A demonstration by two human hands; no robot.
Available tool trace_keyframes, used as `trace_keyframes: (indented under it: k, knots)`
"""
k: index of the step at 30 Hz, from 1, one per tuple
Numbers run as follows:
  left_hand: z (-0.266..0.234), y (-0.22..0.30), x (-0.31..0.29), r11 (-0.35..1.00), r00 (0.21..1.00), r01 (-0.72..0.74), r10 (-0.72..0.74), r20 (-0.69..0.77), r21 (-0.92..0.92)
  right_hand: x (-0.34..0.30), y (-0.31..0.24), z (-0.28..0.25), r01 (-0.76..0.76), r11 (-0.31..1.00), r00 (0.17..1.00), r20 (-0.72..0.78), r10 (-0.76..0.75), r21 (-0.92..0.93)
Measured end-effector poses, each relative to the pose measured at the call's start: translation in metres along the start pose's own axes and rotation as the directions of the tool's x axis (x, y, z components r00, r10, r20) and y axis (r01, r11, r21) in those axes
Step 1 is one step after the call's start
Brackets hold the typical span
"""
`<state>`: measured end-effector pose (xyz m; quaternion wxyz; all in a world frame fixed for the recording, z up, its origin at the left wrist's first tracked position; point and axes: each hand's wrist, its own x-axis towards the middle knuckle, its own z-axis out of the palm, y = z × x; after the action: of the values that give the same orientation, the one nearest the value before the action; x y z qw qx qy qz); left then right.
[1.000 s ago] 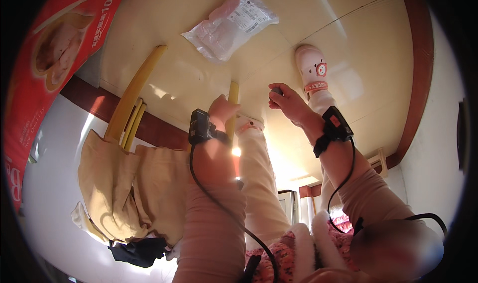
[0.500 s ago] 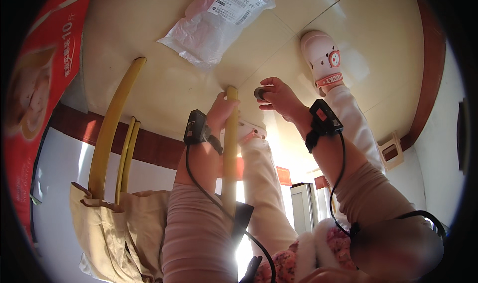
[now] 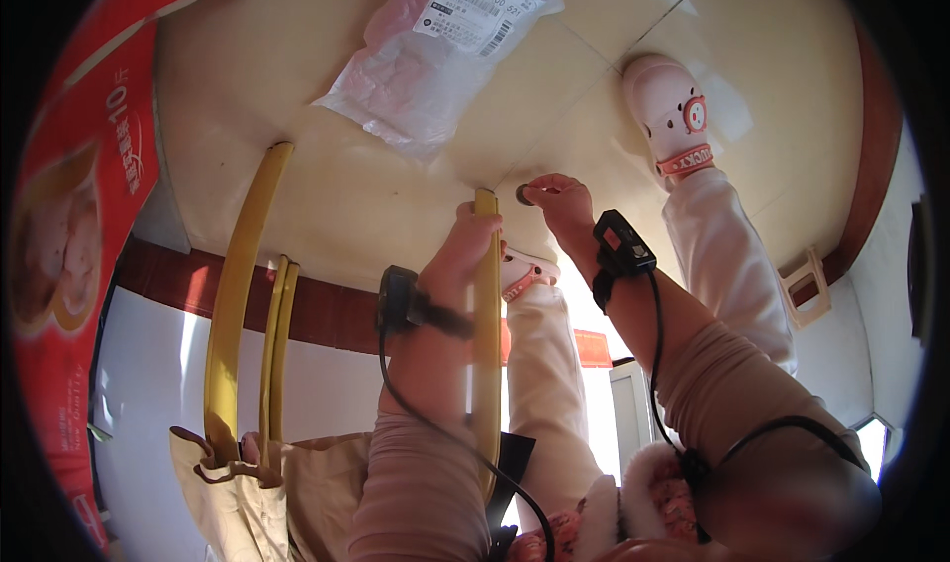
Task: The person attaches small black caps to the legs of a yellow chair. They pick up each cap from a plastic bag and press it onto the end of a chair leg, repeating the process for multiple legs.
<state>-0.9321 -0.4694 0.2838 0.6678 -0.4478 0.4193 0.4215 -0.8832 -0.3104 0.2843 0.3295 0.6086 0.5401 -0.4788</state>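
My left hand (image 3: 459,253) is closed round a yellow pole (image 3: 485,334) near its far end. The pole stretches back toward my body beside my left forearm. Just right of that end, my right hand (image 3: 564,209) pinches a small dark round cap (image 3: 522,195) between its fingertips. A narrow gap separates the cap from the pole. To the left, beige canvas fabric (image 3: 233,503) has a thick yellow pole (image 3: 237,305) and a pair of thinner yellow poles (image 3: 279,354) coming out of its sleeve-like edge.
On the tiled floor (image 3: 327,196) ahead lies a clear plastic package (image 3: 421,77) with a white label. A large red bag (image 3: 74,235) stands at the left. My pink clog (image 3: 663,107) is at the right, near a small beige plastic stool (image 3: 807,287). Dark cables hang along both forearms.
My right hand has brought the cap closer to the pole's end, and its fingers are more tightly bunched. The left hand keeps its grip. The whole view has shifted slightly.
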Motion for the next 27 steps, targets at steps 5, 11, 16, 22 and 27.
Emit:
trace_keyframes:
  k: [5,11,16,22,27]
  knots:
    - [0.001,-0.014,-0.007,1.0,1.0,-0.027,0.027,0.009,0.006,-0.003,0.016,0.003,-0.049,0.991,0.998,0.032,0.045,0.123]
    - [0.006,-0.023,-0.015,1.0,0.999,-0.006,0.006,0.038,-0.007,-0.006,0.027,0.008,-0.004,0.987,1.0,0.011,0.003,0.161]
    - [0.012,-0.027,-0.026,1.0,1.0,-0.001,0.002,0.022,-0.016,-0.012,0.037,0.012,-0.033,0.991,0.999,0.001,0.034,0.132]
    - [0.016,-0.035,-0.029,1.0,0.999,0.014,-0.014,0.045,-0.008,-0.016,0.062,0.014,-0.069,0.993,0.998,0.007,0.069,0.1]
    - [0.018,-0.042,-0.035,1.0,0.997,-0.017,0.019,0.072,-0.025,-0.019,0.083,0.021,-0.144,0.968,0.983,0.143,0.116,0.205]
